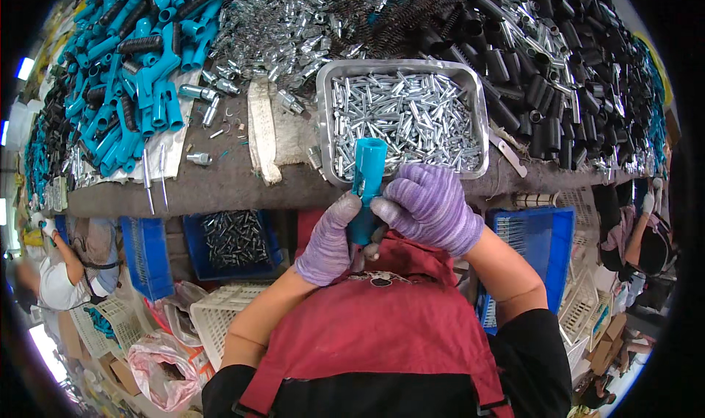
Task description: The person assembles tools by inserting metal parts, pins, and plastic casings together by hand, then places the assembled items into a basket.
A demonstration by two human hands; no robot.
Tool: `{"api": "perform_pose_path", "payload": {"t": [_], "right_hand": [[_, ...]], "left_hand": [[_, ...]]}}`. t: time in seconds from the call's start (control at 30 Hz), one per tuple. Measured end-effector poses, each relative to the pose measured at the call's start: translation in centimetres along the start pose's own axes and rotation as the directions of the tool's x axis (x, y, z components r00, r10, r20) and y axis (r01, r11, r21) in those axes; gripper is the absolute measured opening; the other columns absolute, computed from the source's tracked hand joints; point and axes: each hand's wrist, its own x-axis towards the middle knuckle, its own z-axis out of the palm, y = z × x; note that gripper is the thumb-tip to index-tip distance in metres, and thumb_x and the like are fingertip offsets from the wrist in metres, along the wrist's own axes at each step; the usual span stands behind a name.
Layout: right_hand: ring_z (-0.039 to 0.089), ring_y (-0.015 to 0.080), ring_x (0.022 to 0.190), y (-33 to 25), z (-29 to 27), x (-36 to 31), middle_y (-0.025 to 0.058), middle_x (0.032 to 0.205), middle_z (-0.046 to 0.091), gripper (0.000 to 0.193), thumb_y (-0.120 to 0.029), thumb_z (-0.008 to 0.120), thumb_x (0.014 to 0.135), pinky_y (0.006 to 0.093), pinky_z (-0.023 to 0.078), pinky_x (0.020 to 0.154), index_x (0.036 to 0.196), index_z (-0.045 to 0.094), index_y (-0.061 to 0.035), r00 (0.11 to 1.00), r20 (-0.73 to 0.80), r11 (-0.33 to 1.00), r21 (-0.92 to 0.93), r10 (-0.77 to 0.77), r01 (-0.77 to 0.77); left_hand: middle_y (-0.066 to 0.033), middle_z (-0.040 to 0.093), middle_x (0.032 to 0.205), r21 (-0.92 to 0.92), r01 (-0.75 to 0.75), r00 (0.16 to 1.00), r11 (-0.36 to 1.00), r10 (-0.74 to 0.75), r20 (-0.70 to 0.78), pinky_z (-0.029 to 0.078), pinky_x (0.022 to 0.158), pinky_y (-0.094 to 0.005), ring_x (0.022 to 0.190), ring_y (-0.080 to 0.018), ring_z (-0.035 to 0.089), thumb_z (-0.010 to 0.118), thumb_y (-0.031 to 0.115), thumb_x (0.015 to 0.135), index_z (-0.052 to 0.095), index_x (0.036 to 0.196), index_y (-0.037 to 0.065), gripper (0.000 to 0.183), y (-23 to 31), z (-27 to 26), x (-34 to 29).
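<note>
Both my hands wear purple knit gloves and meet in front of my red apron (pixel 382 315). Between them stands a teal plastic tube-shaped part (pixel 371 157), upright, its open round end at the top. My left hand (pixel 330 238) is wrapped round its lower part. From the right, my right hand (pixel 429 201) presses thumb and curled fingers against its side; whether a small piece is pinched there is hidden. Just beyond the part, a metal tray (pixel 481 135) full of short silver pins (pixel 411 113) rests on the cloth-covered bench (pixel 228 187).
Teal angled handle parts (pixel 139 73) are heaped at the far left, metal fittings and springs (pixel 294 29) at the back, black tubes (pixel 551 88) at the right. Blue crates (pixel 543 249) stand below the bench edge, one holding dark metal pieces (pixel 236 238). Other people work at both sides.
</note>
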Motion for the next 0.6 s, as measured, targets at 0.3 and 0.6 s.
{"api": "perform_pose_path", "payload": {"t": [0.3, 0.6], "right_hand": [[0.058, 0.0269, 0.063, -0.5, 0.3, 1.6, 0.0089, 0.073, 0.057, 0.027, -0.037, 0.061, 0.075, 0.0370, 0.045, 0.051, 0.075, 0.059, -0.0101, 0.986, 0.164, 0.996, -0.089, -0.010, 0.025], [0.050, 0.0155, 0.072, 0.7, 2.0, -1.1, 0.0020, 0.080, 0.052, 0.056, -0.043, 0.061, 0.076, 0.0318, 0.042, 0.062, 0.105, 0.045, 0.0013, 0.917, 0.282, 0.579, 0.712, 0.283, -0.398]], "left_hand": [[-0.0003, 0.056, 0.077, 0.156, -0.200, 0.979, 0.967, 0.204, -0.011, 0.040, 0.046, -0.0207, 0.055, -0.0071, 0.048, 0.053, 0.051, 0.080, 0.055, 0.100, 0.007, 0.049, 0.2, -0.7, 0.2], [0.0007, 0.050, 0.079, 0.255, -0.280, 0.951, 0.925, 0.230, 0.209, 0.044, 0.054, -0.0207, 0.068, -0.0061, 0.047, 0.050, 0.049, 0.085, 0.048, 0.118, 0.008, 0.053, -0.2, -1.5, -0.7]]}}
